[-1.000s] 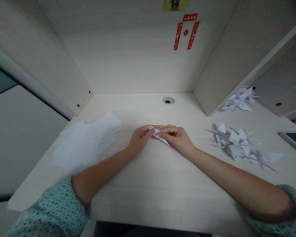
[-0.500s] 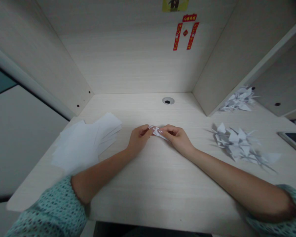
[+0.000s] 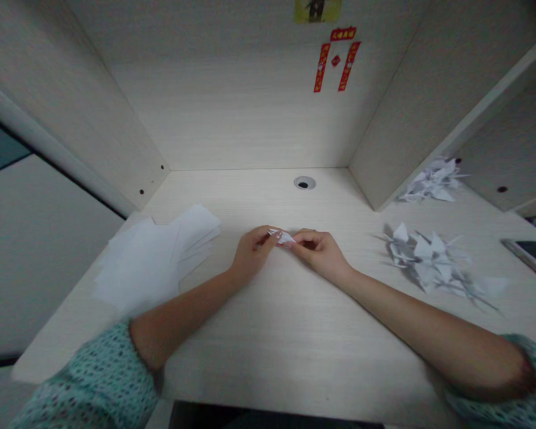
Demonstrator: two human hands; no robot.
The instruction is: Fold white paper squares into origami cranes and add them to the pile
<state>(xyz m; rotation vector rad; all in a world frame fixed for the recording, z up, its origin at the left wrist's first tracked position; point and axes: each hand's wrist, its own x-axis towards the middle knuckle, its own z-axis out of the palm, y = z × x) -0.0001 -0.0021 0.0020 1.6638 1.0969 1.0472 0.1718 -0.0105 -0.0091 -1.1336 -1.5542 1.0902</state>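
A small piece of folded white paper [image 3: 286, 237] is pinched between both hands, just above the middle of the desk [image 3: 272, 333]. My left hand [image 3: 252, 250] grips its left end between thumb and fingers. On the other end, the thumb and index finger of my right hand [image 3: 320, 250] are closed. The fingers cover parts of the paper, so its full shape is hidden. To the left lies a fanned stack of white paper sheets [image 3: 147, 262]. Folded paper cranes [image 3: 429, 256] lie in a heap to the right of my right hand.
More folded white paper pieces [image 3: 435, 179] sit behind the heap, beside the upright partition [image 3: 397, 137]. A phone [image 3: 529, 256] lies at the right edge. A round cable hole [image 3: 304, 183] is near the back panel, which bears red stickers [image 3: 321, 67].
The right fingers have shifted slightly along the folded paper, and its strip that stuck out under the right thumb no longer shows. The left hand has hardly moved.
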